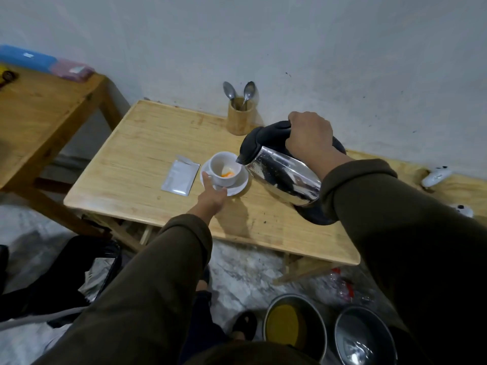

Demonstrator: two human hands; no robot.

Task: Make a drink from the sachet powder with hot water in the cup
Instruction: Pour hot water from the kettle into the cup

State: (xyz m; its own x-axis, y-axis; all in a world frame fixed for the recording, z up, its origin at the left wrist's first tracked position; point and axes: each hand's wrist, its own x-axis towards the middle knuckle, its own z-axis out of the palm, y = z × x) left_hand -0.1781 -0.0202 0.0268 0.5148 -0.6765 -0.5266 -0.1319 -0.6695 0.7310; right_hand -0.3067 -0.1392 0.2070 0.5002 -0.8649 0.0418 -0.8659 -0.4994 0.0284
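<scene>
Two metal bowls (pixel 329 330) sit on the floor nearest you, below the worktop (pixel 147 143). Your right hand (pixel 309 139) has its grip clamped around the black handle of one kettle (pixel 279 175), tipped so the spout hangs just over the one white cup (pixel 224 169), probably to let hot water reach the orange powder inside. Your left hand (pixel 212 196) steadies things, fingers closed lightly on the near edge of the single saucer (pixel 237 187) and thumb beside the cup handle, likely so nothing slides while you pour. One silver sachet (pixel 180 177), torn open, lies flat just left of the saucer. Two spoons (pixel 238 92) stand in one wooden holder (pixel 240 118) at the far wall, ready for stirring.
</scene>
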